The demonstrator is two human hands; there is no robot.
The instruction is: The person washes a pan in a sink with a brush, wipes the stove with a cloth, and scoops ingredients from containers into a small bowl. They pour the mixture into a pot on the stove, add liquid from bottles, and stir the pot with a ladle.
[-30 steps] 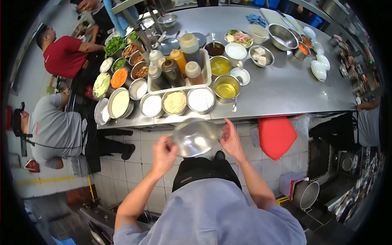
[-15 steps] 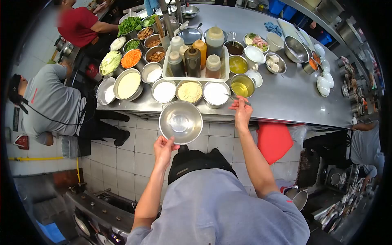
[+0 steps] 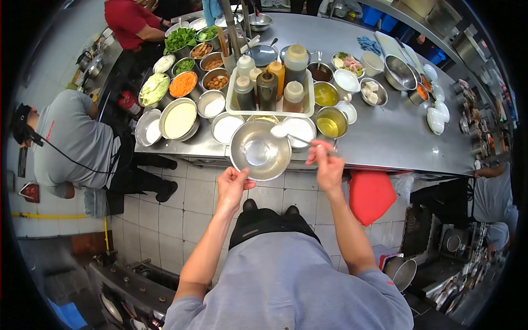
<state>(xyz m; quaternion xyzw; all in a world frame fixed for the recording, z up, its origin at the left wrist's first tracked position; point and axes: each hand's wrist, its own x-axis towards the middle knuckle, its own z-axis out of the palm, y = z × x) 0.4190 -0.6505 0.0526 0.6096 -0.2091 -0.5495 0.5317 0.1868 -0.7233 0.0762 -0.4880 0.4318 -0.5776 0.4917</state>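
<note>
My left hand grips the near rim of a steel mixing bowl, tilted slightly and held off the counter's front edge. No food shows inside the bowl. In my right hand is a metal spoon, its head heaped with white powder over the bowl's far right rim. Behind the spoon stands a tub of white powder. A second tub of white powder sits left of it, and a tub of pale yellow powder is mostly hidden behind the bowl.
A white basket of squeeze bottles stands behind the tubs. To its right are oil containers and a bowl of white cubes. Vegetable tubs fill the left. One person works at left, another farther back.
The spoon has come up from the right-hand powder tub with white powder and moved left to the bowl. My left hand has raised the bowl forward and right, closer to the tubs.
</note>
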